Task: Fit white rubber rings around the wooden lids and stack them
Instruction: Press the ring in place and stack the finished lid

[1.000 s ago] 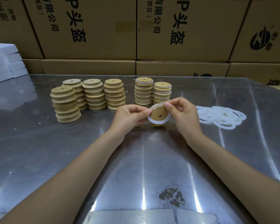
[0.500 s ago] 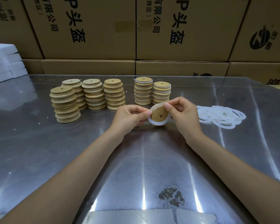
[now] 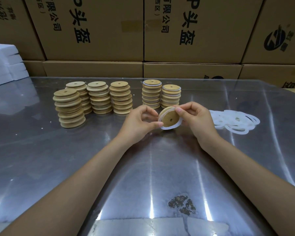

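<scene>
A round wooden lid [image 3: 169, 118] with a small centre hole is held tilted above the table, between both hands. A white rubber ring [image 3: 167, 128] sits partly round it, loose at the lower edge. My left hand [image 3: 140, 123] pinches the lid's lower left rim. My right hand [image 3: 194, 120] pinches its upper right rim. Behind stand two stacks of lids with white rings [image 3: 151, 93] [image 3: 171, 96]. Several stacks of bare wooden lids [image 3: 69, 108] [image 3: 121, 97] stand to the left. Loose white rings [image 3: 235, 120] lie in a pile at the right.
The shiny metal table [image 3: 75, 167] has a dark worn patch [image 3: 181, 204] near its front edge. Large cardboard boxes [image 3: 95, 31] line the back. White foam blocks [image 3: 3, 63] are stacked at the far left.
The lid has been turned and tilted between my fingers. The ring now hangs lower round its bottom edge. Both hands stay in the same place.
</scene>
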Demonstrator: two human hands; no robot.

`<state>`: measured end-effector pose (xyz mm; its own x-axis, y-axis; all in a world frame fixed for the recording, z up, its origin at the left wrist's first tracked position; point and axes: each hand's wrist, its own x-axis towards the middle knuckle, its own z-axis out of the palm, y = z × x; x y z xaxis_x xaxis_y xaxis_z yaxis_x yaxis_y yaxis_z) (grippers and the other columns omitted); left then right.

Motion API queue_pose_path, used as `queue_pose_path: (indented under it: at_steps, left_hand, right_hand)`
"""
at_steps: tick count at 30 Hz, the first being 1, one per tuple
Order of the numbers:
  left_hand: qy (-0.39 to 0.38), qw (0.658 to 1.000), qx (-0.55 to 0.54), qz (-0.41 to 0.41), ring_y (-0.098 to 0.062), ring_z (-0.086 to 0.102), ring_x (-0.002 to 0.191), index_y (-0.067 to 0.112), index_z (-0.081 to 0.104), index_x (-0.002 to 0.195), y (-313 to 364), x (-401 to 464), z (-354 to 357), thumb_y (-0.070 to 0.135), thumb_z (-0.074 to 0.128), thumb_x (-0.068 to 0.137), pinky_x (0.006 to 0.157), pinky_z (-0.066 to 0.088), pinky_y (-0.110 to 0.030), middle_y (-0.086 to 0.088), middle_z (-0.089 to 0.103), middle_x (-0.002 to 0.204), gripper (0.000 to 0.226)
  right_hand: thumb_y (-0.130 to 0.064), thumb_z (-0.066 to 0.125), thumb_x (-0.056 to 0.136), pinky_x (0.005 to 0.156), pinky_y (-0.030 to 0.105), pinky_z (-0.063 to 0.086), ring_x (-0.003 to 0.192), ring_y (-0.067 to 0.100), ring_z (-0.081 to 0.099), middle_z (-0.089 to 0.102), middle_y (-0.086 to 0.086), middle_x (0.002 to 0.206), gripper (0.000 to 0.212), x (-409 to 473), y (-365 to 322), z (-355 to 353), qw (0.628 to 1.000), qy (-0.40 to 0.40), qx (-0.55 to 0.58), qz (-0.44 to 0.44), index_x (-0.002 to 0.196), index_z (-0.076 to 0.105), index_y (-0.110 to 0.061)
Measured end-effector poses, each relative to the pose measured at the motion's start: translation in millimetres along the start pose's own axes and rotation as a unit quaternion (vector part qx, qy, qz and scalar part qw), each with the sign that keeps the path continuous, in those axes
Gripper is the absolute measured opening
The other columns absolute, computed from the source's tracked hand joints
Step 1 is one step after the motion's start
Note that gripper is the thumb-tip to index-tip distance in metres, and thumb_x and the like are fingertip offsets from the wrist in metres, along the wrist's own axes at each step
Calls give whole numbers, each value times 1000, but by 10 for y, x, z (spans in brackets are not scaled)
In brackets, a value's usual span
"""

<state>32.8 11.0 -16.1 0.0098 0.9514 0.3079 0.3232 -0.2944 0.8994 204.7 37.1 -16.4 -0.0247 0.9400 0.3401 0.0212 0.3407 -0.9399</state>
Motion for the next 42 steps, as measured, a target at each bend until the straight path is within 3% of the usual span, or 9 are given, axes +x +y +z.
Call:
queue_pose_path:
  at_steps: [4, 8, 12, 15, 21, 24, 30, 37, 42]
  left_hand:
    - [-13, 999, 43, 7, -20, 70, 84, 15, 60, 99, -19, -1, 25, 7, 80, 72, 78, 58, -43, 0, 70, 91, 35]
    - [-11, 998, 55, 27, -18, 69, 89, 20, 65, 102, -47, 10, 30, 7, 78, 75, 80, 57, -40, 1, 71, 95, 33]
    - [-16, 994, 91, 63, -5, 67, 90, 24, 69, 102, -65, 7, 43, 15, 79, 75, 82, 53, -26, 8, 72, 93, 30]
    - [-3, 994, 87, 60, -8, 68, 88, 22, 71, 98, -81, 25, 42, 17, 79, 75, 86, 54, -33, 4, 74, 91, 25]
    - [-12, 997, -77, -22, -11, 69, 74, 5, 69, 102, -40, 9, -1, -1, 71, 79, 74, 59, -29, -3, 72, 81, 24]
    - [-25, 992, -118, -33, -2, 67, 63, 11, 68, 97, 15, -8, -14, -2, 68, 81, 56, 53, -15, 10, 72, 68, 20]
    - [-24, 986, -153, -56, -6, 69, 63, 12, 68, 95, 66, -32, -13, 3, 69, 83, 54, 49, -12, 3, 73, 75, 15]
    - [-21, 997, -78, -15, -2, 66, 67, 10, 65, 94, 60, -34, 1, 2, 74, 77, 58, 49, -13, -5, 70, 82, 21]
    - [-17, 993, 107, 43, -19, 67, 82, 16, 69, 95, 28, -35, 73, 18, 83, 68, 77, 55, -41, -3, 72, 86, 30]
  right_hand:
    - [-14, 65, 88, 79, 34, 56, 86, 15, 67, 71, 8, 91, 5, 10, 16, -46, 999, -26, 2, 29, 83, 65, -12]
    - [-21, 68, 87, 83, 42, 55, 92, 19, 68, 72, 4, 90, 7, 25, 26, -59, 999, -29, -41, 19, 81, 64, -18]
    - [-26, 72, 82, 64, 17, 49, 72, 0, 63, 70, -7, 76, 12, 29, 28, -46, 997, -19, -76, -18, 75, 64, -22]
    - [-25, 74, 80, 60, 10, 45, 67, -4, 60, 68, -11, 71, 13, 19, 19, -20, 997, -22, -73, -33, 74, 63, -21]
    - [-17, 70, 84, 63, 13, 48, 67, -5, 60, 68, -6, 75, 11, 10, -21, 4, 999, -29, -25, -9, 75, 64, -19]
    - [-15, 67, 86, 71, 16, 51, 74, 2, 64, 69, -1, 80, 9, 8, -57, -16, 998, -37, 33, 31, 78, 64, -15]
    - [-22, 68, 86, 80, 27, 56, 89, 12, 67, 72, 0, 87, 6, -19, -99, -4, 996, -29, 66, 54, 82, 66, -18]
    - [-23, 68, 87, 61, 17, 54, 79, 1, 68, 73, -9, 78, 7, -45, -74, 45, 999, -21, 22, 14, 80, 65, -24]
    - [-10, 71, 83, 75, 26, 54, 76, 8, 67, 72, 0, 79, 16, -57, -87, 106, 992, -49, -79, -88, 73, 66, -23]
